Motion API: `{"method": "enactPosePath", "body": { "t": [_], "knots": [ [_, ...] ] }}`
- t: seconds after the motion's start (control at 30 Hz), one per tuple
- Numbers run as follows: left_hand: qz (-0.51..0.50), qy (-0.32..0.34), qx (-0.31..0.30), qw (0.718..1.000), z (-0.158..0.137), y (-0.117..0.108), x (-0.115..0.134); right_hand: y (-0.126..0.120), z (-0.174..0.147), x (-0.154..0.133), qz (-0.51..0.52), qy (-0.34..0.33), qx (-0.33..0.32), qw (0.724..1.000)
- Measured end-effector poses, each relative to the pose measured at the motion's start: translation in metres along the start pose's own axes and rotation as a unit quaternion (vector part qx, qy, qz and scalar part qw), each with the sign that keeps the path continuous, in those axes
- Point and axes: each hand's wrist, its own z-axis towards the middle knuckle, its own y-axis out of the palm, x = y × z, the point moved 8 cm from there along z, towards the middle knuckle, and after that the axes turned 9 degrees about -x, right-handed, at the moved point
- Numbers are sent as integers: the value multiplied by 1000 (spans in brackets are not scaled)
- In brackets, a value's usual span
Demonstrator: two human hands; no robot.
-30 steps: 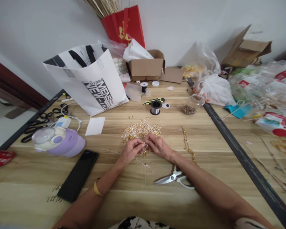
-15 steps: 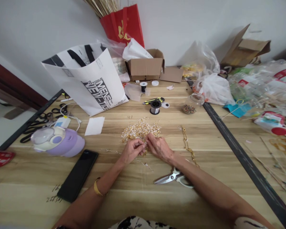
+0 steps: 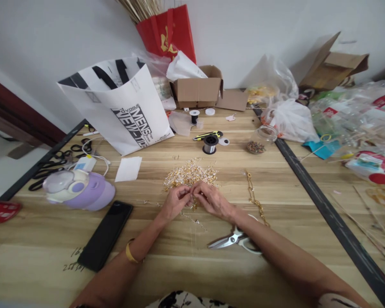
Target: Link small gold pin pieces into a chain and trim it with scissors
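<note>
My left hand and my right hand meet fingertip to fingertip at the near edge of a pile of small gold and silver beaded pieces. Both are closed in a pinch. What sits between the fingers is too small to make out; a bit of gold shows just under them. On the table below lies a thin beaded strand. Scissors with white handles rest partly under my right forearm, blades pointing left. A gold chain lies to the right of my right hand.
Behind the pile stand a wire spool, a yellow cutter and a jar of beads. To the left are a black phone, a purple bottle and a white bag. Plastic bottles crowd the right.
My right hand has shifted slightly left, and its fingers now meet those of my left hand. The view has moved a little; the things on the table lie as before.
</note>
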Motion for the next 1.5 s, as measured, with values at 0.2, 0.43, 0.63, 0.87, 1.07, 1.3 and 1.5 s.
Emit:
{"method": "enactPosePath", "body": {
  "t": [0.2,0.43,0.63,0.87,1.07,1.3,1.5],
  "knots": [
    [69,12,-27,997,-1,5,4,4,-1,13,55,71,-35,995],
    [65,-16,42,997,-4,-25,7,-15,-5,37,82,152,-4,985],
    [7,-31,44,999,-3,-26,2,-6,-5,50,303,192,31,933],
    [-42,-37,27,998,-1,-18,-5,-4,-1,42,386,189,40,902],
    [-61,-35,-8,998,-4,-4,1,0,2,31,389,191,12,901],
    [-28,34,-46,998,-5,9,16,3,8,19,379,170,-12,910],
    [51,49,-10,997,-5,4,12,9,13,18,350,189,-36,917]
  ]
}}
